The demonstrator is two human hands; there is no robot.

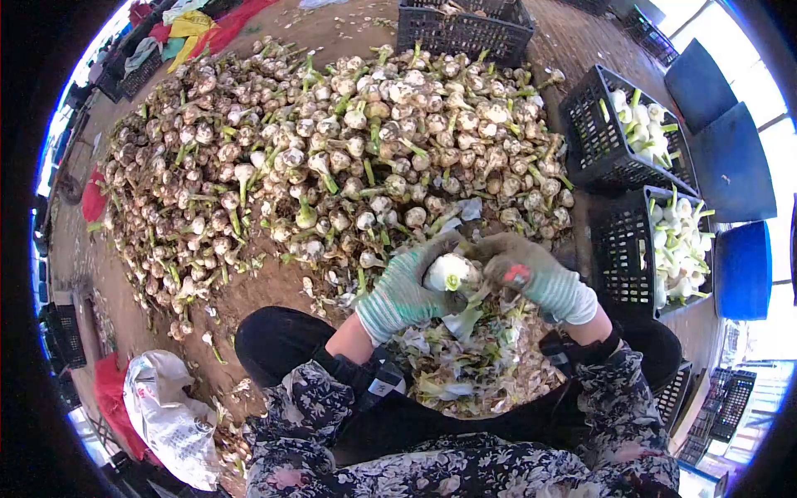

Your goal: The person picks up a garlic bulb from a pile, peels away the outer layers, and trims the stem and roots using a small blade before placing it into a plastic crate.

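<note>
A produce shed: big garlic heap (332, 124), black crates (618, 253) (brown floor (141, 324) underneath).

The garlic heap (332, 141) is filling the ground ahead, blocking any low path forward but leaving room above it. Bare floor (224, 305) is running between the heap and the left knee (270, 344), giving a hand a way out there. To the right, two loaded black crates (616, 261) are walling off that side, with only a narrow strip separating them from the heap. Both knees are flanking the peelings (457, 382).
</note>
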